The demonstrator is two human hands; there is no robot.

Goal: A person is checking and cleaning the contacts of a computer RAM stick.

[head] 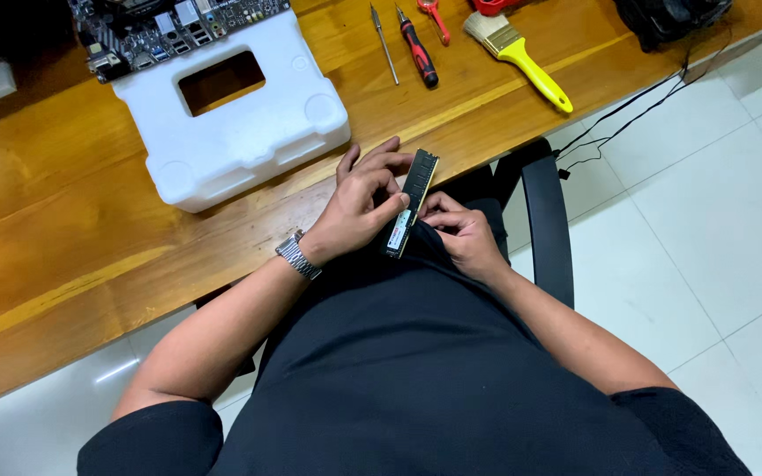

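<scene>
A long dark memory module (414, 194) with a white label near its lower end is held over my lap at the edge of the wooden desk (63, 220). My left hand (359, 207), with a metal watch on the wrist, grips it from the left, thumb across its middle. On the module's right side, my right hand (462, 234) pinches its lower part with the fingertips. Both hands are closed on it.
A white foam block (257, 132) with a rectangular cut-out bears a motherboard (160, 31) at the desk's back. Farther right lie a thin metal tool (384, 42), a red-black screwdriver (418, 48) and a yellow-handled brush (522, 57). A black chair armrest (544, 220) stands right of me.
</scene>
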